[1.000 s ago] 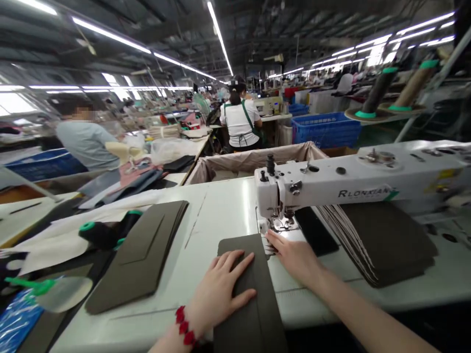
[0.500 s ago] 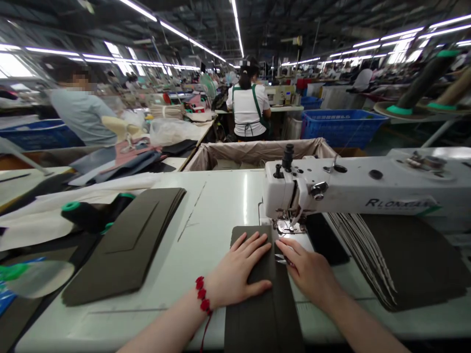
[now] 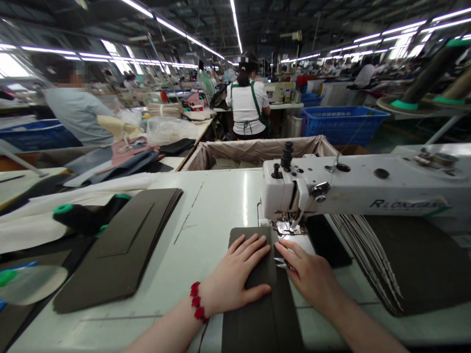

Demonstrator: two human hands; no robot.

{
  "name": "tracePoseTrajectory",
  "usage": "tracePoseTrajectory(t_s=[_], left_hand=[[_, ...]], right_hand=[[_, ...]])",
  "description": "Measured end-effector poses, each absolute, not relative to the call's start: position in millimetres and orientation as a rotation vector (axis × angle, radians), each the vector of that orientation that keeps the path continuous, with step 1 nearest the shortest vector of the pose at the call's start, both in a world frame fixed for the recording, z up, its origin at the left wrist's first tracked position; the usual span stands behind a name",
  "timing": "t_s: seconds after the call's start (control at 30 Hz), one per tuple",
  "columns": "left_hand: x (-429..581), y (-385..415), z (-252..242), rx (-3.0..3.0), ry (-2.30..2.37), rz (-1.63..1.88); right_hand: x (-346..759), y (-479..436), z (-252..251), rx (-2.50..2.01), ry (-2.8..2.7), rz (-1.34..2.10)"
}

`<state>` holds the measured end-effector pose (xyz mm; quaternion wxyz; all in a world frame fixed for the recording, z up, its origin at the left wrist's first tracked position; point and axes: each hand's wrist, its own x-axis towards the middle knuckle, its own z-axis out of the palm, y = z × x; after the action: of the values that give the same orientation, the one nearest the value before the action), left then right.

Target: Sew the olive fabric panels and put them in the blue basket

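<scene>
My left hand (image 3: pixel 235 274) lies flat with spread fingers on a dark olive fabric piece (image 3: pixel 261 314) that runs from the table's near edge up under the presser foot (image 3: pixel 289 226) of a white sewing machine (image 3: pixel 353 189). My right hand (image 3: pixel 309 274) rests on the right edge of the same piece, fingers curled over small metal snips (image 3: pixel 280 263) whose tips stick out to the left.
A stack of olive pieces (image 3: pixel 121 245) lies at the left beside dark thread cones (image 3: pixel 84 218). A fanned stack (image 3: pixel 401 262) sits under the machine arm at the right. A lined bin (image 3: pixel 253 152) stands behind the table. Other people work at stations beyond.
The view has swung right and closer to the machine. My left hand slid forward up the fabric toward the presser foot; my right hand drew back slightly from the needle area.
</scene>
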<state>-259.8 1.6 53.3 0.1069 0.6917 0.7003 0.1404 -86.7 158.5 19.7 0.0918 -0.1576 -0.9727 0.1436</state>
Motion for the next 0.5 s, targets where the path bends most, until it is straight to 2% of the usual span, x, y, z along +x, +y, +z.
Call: tracePoseTrajectory(t_s=[0.5], left_hand=[[-260.5, 1.7, 53.2, 2.044, 2.052, 0.416]], right_hand=[[-85.5, 158.1, 18.7, -0.467, -2.880, 0.426]])
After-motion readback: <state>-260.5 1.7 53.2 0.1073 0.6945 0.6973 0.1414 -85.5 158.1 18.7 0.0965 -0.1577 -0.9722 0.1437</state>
